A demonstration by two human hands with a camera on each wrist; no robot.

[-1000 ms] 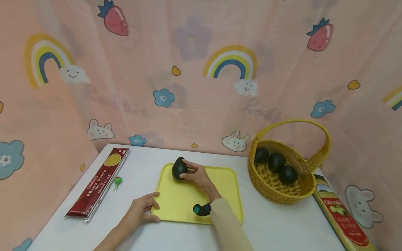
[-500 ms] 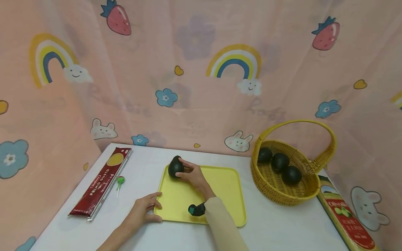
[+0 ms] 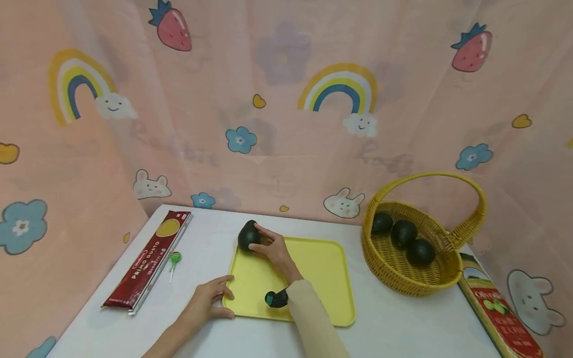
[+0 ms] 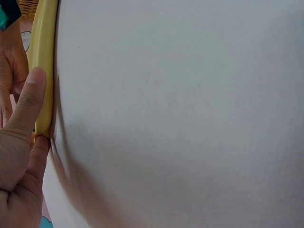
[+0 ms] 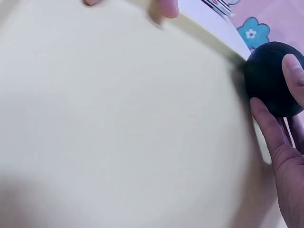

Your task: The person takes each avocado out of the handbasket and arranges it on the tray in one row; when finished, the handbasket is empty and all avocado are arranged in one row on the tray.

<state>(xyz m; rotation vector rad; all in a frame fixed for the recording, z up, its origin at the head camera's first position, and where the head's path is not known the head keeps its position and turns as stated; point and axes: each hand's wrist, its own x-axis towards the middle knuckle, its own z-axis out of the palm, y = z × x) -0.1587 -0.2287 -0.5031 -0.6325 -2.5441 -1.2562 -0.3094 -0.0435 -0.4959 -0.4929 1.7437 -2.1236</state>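
Note:
In the head view my right hand [image 3: 274,248] holds a dark green avocado [image 3: 247,235] at the far left corner of a yellow tray [image 3: 313,278]. Thumb and fingers reach round the fruit from its right side. The right wrist view shows the avocado [image 5: 270,78] between the thumb and the fingers, right at the tray's rim. My left hand [image 3: 210,299] grips the tray's near left corner. Up close in the left wrist view, its thumb [image 4: 31,97] lies along the tray's edge [image 4: 45,61] and a fingertip touches the corner.
A yellow wicker basket [image 3: 389,276] with several avocados [image 3: 404,232] stands to the right. Beside it lies an Olivoilà package [image 3: 501,308]. On the left are a red spaghetti pack [image 3: 149,263] and a green lollipop [image 3: 175,257]. A pink patterned curtain [image 3: 277,174] hangs behind the table.
My right hand has carried the avocado left and away, from over the tray to its far left corner. The left hand keeps its place at the tray's corner. The head view has shifted slightly.

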